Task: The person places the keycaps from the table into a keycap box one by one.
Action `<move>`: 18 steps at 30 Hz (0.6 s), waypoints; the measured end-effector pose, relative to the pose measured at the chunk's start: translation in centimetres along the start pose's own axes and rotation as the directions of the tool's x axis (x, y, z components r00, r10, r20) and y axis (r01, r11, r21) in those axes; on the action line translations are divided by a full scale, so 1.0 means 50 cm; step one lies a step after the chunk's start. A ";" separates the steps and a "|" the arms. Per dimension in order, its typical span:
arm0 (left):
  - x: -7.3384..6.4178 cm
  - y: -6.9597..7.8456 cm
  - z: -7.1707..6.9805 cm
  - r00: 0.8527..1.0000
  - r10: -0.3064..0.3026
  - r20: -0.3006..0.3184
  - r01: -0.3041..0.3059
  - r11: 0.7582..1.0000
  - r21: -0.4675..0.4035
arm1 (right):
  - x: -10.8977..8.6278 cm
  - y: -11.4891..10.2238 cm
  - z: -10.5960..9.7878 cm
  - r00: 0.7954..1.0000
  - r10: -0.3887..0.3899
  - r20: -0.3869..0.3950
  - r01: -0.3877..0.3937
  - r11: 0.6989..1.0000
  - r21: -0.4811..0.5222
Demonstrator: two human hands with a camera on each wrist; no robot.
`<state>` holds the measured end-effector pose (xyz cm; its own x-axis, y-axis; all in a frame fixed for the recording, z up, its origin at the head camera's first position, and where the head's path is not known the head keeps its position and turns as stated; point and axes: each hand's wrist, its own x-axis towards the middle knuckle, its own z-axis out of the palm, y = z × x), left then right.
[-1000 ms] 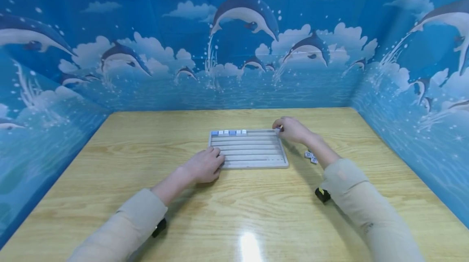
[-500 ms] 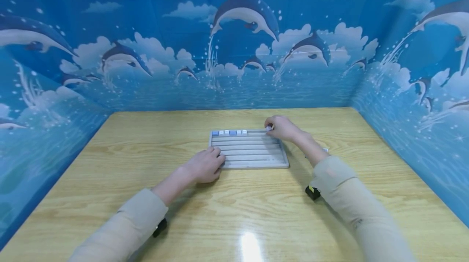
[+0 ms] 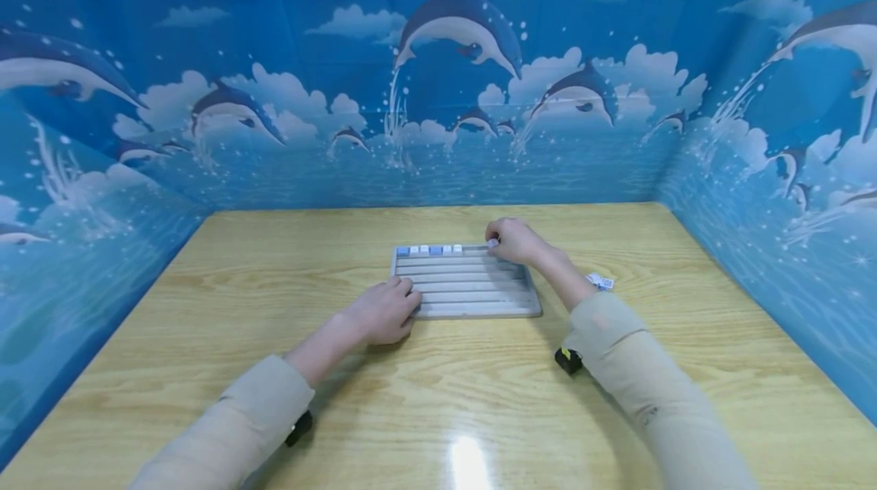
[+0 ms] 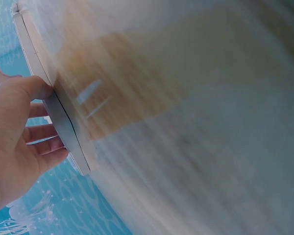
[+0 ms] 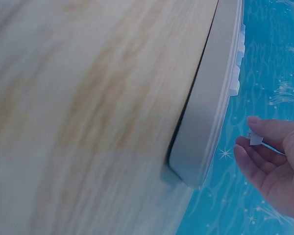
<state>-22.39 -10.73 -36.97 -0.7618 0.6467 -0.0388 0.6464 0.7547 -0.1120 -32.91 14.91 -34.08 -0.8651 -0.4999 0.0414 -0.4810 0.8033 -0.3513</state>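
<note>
A pale grey ridged tray (image 3: 476,286) lies on the table, with several white and blue keycaps (image 3: 435,250) lined up at the left of its far row. My left hand (image 3: 385,310) grips the tray's near left corner; in the left wrist view its thumb presses the front side of the tray (image 4: 63,120) and the fingers reach round the end. Over the far edge, right of the row, my right hand (image 3: 518,242) pinches a small white keycap (image 5: 256,138) between thumb and index finger. In the right wrist view that hand (image 5: 277,164) is apart from the tray.
Several loose keycaps (image 3: 601,282) lie on the wooden table (image 3: 438,391) right of the tray, partly behind the right forearm. A blue dolphin-print curtain (image 3: 438,163) borders the table at the back and sides.
My right hand has moved left along the tray's far edge, from its far right corner toward the keycap row, still pinching the keycap. The left hand and the tray have stayed put.
</note>
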 end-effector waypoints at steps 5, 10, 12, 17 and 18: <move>-0.001 0.000 0.000 1.000 -0.001 -0.005 0.001 1.000 0.001 | 0.011 -0.004 0.005 1.000 -0.019 0.001 0.019 0.999 0.034; 0.000 0.000 0.000 1.000 -0.001 -0.004 0.001 1.000 -0.006 | 0.022 -0.008 0.010 1.000 -0.016 -0.002 0.016 0.999 0.050; 0.000 0.000 0.000 1.000 -0.001 -0.002 0.001 1.000 -0.005 | 0.026 -0.010 0.011 1.000 -0.005 0.007 0.004 0.998 0.059; 0.001 -0.001 0.002 1.000 -0.001 -0.001 0.001 1.000 0.005 | 0.033 -0.011 0.017 0.998 0.039 0.044 -0.042 0.996 0.077; 0.001 -0.001 0.002 1.000 0.000 0.000 0.000 1.000 0.007 | 0.034 -0.011 0.019 0.998 0.047 0.049 -0.051 0.996 0.075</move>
<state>-22.48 -10.76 -37.08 -0.7619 0.6466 -0.0384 0.6460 0.7540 -0.1190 -34.00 13.32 -34.72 -0.8788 -0.4766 -0.0211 -0.4245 0.8013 -0.4217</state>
